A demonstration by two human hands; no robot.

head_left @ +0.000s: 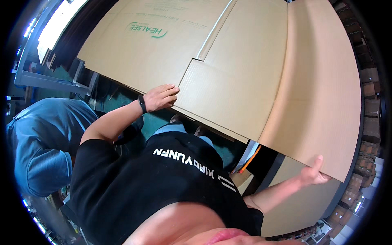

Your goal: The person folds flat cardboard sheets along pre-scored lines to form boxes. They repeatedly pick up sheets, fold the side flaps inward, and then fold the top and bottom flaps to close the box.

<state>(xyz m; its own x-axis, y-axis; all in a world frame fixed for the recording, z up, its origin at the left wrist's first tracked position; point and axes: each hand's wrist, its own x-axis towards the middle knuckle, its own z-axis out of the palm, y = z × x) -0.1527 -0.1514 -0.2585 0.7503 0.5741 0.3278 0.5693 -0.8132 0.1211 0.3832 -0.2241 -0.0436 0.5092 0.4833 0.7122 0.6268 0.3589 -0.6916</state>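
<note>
In front of me lies a large flat brown cardboard sheet (241, 81) with creases and a slot between its panels. Green print marks its left panel (122, 49). My left hand (162, 97), with a dark band at the wrist, rests on the sheet's near edge beside the slot line, fingers stretched out. At the right, my right hand (313, 173) holds the near edge of the right cardboard flap (322, 94), thumb upward and fingers partly hidden beneath. That flap bends along its crease and looks slightly raised.
A person in a blue shirt (49, 139) bends over close to my left. Another cardboard piece (302, 196) lies lower, beneath the right flap. A metal frame (57, 79) stands at the left. Several stacked brown boxes (369, 155) line the far right. An orange strip (250, 158) shows below the sheet.
</note>
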